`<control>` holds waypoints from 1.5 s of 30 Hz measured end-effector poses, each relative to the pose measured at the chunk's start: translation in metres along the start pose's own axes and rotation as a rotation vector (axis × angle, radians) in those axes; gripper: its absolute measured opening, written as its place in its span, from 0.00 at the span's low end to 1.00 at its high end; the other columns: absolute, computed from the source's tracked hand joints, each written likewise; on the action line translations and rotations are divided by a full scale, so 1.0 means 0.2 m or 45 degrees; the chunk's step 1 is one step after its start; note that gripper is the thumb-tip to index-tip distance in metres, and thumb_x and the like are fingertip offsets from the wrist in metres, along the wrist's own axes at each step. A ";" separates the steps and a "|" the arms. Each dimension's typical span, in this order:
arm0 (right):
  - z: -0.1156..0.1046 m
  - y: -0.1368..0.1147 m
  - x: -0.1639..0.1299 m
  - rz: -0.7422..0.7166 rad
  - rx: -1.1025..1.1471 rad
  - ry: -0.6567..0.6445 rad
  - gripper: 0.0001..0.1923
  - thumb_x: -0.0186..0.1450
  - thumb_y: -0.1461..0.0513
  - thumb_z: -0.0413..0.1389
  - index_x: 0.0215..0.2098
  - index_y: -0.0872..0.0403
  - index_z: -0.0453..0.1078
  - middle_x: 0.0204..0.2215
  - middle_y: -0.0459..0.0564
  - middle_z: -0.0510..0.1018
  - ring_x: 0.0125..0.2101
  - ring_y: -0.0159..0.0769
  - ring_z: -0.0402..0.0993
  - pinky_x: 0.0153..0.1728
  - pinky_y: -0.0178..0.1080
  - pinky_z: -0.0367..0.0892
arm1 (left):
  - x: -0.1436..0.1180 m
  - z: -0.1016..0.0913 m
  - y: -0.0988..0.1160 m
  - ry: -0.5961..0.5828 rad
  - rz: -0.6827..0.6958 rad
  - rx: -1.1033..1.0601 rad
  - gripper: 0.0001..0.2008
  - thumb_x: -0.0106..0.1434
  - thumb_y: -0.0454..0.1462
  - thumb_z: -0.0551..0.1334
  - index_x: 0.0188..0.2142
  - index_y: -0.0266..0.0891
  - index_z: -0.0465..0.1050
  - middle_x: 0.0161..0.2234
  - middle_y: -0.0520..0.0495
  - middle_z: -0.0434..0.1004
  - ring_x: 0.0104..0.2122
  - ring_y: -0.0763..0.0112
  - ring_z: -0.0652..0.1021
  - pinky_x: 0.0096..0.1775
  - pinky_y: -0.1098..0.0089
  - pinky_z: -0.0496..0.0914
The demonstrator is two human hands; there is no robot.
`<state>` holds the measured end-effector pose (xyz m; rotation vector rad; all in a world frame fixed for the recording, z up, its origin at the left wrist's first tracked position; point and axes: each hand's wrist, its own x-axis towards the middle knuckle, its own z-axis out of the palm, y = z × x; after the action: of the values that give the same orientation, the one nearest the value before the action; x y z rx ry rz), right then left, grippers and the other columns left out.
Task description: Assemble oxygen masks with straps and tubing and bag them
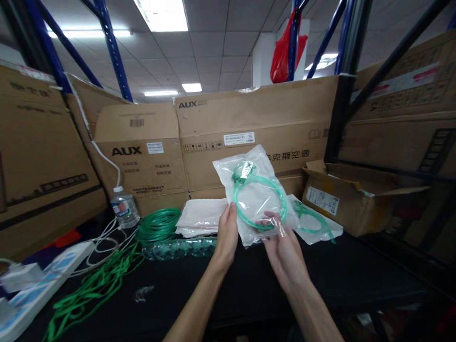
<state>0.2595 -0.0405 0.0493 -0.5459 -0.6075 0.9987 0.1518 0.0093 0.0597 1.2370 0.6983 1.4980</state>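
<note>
A clear plastic bag [261, 194] is held up above the black table, with a coiled green tube [285, 202] inside it. My left hand [227, 232] grips the bag's lower left edge, thumb on the near side. At the lower right, my right hand [287, 251] is closed on the bag; its fingertips show through the plastic near the coil's bottom, and whether they are inside or behind it I cannot tell. Another bag with green tubing [313, 223] lies on the table just right of the held one.
White plastic bags [201, 216] lie behind a row of clear plastic pieces [178, 248]. Left of them are a green tube coil [158, 225], green cords [96, 289], a bottle [124, 209] and a power strip [46, 285]. An open cardboard box [347, 204] stands right; large cartons [213, 118] wall the back.
</note>
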 end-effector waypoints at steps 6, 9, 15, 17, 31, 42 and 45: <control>-0.05 0.05 -0.06 0.040 -0.009 0.021 0.15 0.65 0.48 0.64 0.40 0.48 0.74 0.36 0.46 0.84 0.46 0.47 0.82 0.51 0.57 0.76 | 0.02 0.08 -0.09 0.315 0.026 -0.001 0.24 0.75 0.52 0.52 0.55 0.38 0.74 0.57 0.40 0.79 0.59 0.59 0.76 0.60 0.64 0.68; -0.11 0.06 -0.09 0.043 -0.045 0.062 0.14 0.66 0.48 0.63 0.38 0.46 0.70 0.26 0.39 0.79 0.40 0.42 0.83 0.50 0.57 0.77 | 0.05 0.10 -0.10 0.353 0.039 0.002 0.24 0.76 0.51 0.51 0.55 0.38 0.73 0.55 0.41 0.81 0.57 0.60 0.78 0.59 0.65 0.69; -0.33 -0.05 -0.17 0.112 -0.163 0.204 0.18 0.62 0.46 0.66 0.37 0.47 0.68 0.21 0.37 0.73 0.30 0.42 0.84 0.39 0.56 0.82 | 0.11 0.08 -0.04 0.358 0.136 0.076 0.21 0.77 0.46 0.49 0.54 0.37 0.74 0.57 0.40 0.79 0.58 0.60 0.77 0.60 0.66 0.67; -0.44 -0.12 -0.17 0.139 -0.327 0.328 0.20 0.59 0.44 0.67 0.36 0.47 0.69 0.20 0.37 0.71 0.26 0.41 0.81 0.36 0.55 0.82 | 0.16 0.04 0.01 0.345 0.185 0.144 0.20 0.77 0.45 0.50 0.53 0.36 0.75 0.55 0.39 0.80 0.58 0.59 0.77 0.59 0.65 0.68; -0.83 -0.33 -0.01 0.401 -0.878 0.592 0.24 0.46 0.44 0.66 0.35 0.45 0.70 0.19 0.43 0.69 0.21 0.46 0.78 0.24 0.48 0.75 | 0.81 -0.68 0.34 -0.106 0.128 1.223 0.13 0.72 0.43 0.65 0.48 0.35 0.76 0.46 0.45 0.80 0.43 0.62 0.81 0.45 0.58 0.78; -0.87 -0.30 -0.02 0.551 -0.745 0.648 0.35 0.42 0.39 0.69 0.41 0.46 0.69 0.15 0.37 0.69 0.19 0.43 0.77 0.19 0.40 0.75 | 1.01 -0.64 0.24 -0.541 0.108 1.855 0.14 0.73 0.44 0.62 0.52 0.38 0.76 0.55 0.42 0.78 0.56 0.55 0.77 0.59 0.49 0.69; -0.94 -0.27 -0.01 0.571 -0.701 0.624 0.37 0.43 0.36 0.69 0.43 0.47 0.69 0.15 0.38 0.69 0.18 0.44 0.77 0.18 0.39 0.73 | 0.81 -0.58 0.18 -0.430 0.215 1.924 0.22 0.78 0.47 0.49 0.64 0.42 0.67 0.65 0.40 0.69 0.67 0.55 0.66 0.67 0.50 0.57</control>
<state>0.4202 -0.0929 -0.0482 -1.4151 -0.3124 1.0570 0.0394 0.1688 0.1122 2.5972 1.6029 0.6438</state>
